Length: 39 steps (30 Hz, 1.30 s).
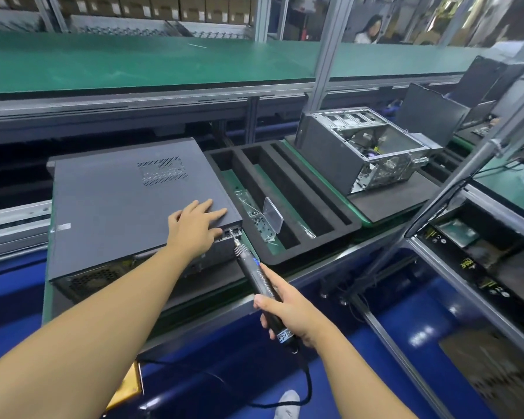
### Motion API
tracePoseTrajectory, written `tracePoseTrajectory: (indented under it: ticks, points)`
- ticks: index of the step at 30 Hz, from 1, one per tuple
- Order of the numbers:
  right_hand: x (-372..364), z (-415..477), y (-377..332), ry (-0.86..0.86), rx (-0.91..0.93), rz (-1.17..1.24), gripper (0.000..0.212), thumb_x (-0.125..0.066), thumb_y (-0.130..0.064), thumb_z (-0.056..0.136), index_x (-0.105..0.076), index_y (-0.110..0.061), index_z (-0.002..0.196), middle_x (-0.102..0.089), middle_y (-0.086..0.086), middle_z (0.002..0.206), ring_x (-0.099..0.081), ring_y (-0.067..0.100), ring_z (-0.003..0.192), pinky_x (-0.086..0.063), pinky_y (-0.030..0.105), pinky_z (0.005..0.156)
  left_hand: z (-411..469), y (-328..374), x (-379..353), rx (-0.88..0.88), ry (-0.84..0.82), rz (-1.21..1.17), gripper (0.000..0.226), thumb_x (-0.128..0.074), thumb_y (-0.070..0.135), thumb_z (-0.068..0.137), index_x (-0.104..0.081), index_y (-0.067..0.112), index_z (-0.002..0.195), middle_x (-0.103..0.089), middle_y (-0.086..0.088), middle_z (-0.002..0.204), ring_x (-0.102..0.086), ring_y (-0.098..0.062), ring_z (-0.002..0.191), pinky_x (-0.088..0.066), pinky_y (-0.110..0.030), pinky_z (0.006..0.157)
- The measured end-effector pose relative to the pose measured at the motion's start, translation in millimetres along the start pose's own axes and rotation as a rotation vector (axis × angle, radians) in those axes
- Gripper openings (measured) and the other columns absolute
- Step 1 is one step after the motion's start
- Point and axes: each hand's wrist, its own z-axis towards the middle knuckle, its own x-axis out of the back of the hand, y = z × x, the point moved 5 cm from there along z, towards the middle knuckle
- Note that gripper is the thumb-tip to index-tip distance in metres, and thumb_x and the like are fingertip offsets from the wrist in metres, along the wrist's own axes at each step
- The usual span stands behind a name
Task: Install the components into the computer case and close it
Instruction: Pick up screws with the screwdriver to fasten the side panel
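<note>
Here the left hand (195,225) lies flat on the lid of the closed computer case (118,201), fingers straight and spread, pointing toward one o'clock, close to the lid's near right corner. The right hand (288,309), at five o'clock from the left, grips an electric screwdriver (256,276) around its dark barrel, with the index finger laid straight along it. The tool slants up toward eleven o'clock, and its bit meets the case's side face just under that corner (right beside the left thumb). A black cable (307,385) hangs from the tool's rear end toward six o'clock.

The case lies on its side on the green-edged worktop (47,291), lid uppermost, with a perforated vent patch toward the lid's far end.

At three o'clock from the case, just beside it, sits a black foam tray (321,207) with long slots. One slot holds a clear plastic piece (273,217) standing upright, with small metal hardware around its foot.

Further out at two o'clock, a second case (366,149) stands open, its metal frame and wiring exposed.

Across twelve o'clock runs a long green shelf (133,62), and beyond it at one o'clock a person (369,30) sits in the background.
</note>
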Motion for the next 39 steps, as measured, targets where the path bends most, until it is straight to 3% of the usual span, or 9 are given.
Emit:
tracePoseTrajectory:
  ticks: [12,24,29,39]
  points:
    - [4.0,15.7,3.6,0.018,-0.014,0.001,0.077,-0.072,-0.043,0.084,-0.032,-0.066,0.146,-0.071,-0.001,0.091,-0.065,0.018,0.074,-0.056,0.036,0.061,-0.3,-1.5,-2.7,0.007,0.034,0.008,0.049,-0.051,0.045,0.098,-0.036,0.053,0.144,-0.025,0.012,0.161,-0.018,-0.017,0.148,-0.016,-0.044,0.115]
    - [4.0,16.8,6.6,0.041,0.003,-0.047,0.074,-0.072,-0.046,0.083,-0.032,-0.076,0.137,-0.071,-0.001,0.096,-0.067,0.014,0.073,-0.057,0.033,0.061,-1.8,-3.2,-2.2,0.0,0.038,0.002,0.048,-0.049,0.048,0.097,-0.036,0.054,0.143,-0.026,0.014,0.16,-0.018,-0.017,0.148,-0.017,-0.044,0.113]
    - [6.4,15.7,1.6,0.029,-0.005,-0.072,0.072,-0.071,-0.047,0.082,-0.03,-0.08,0.132,-0.071,-0.002,0.085,-0.066,0.013,0.071,-0.057,0.033,0.061,3.7,1.8,2.7,0.013,0.069,-0.042,0.042,-0.058,0.053,0.088,-0.05,0.05,0.129,-0.038,0.011,0.15,-0.028,-0.02,0.139,-0.025,-0.045,0.104]
    - [10.3,18.0,4.8,0.029,-0.016,-0.079,0.072,-0.071,-0.047,0.083,-0.032,-0.079,0.134,-0.07,0.0,0.099,-0.068,0.013,0.077,-0.058,0.034,0.063,7.5,4.0,3.0,0.05,0.101,-0.136,0.044,-0.071,0.062,0.076,-0.06,0.047,0.116,-0.044,0.011,0.141,-0.031,-0.022,0.131,-0.023,-0.042,0.1]
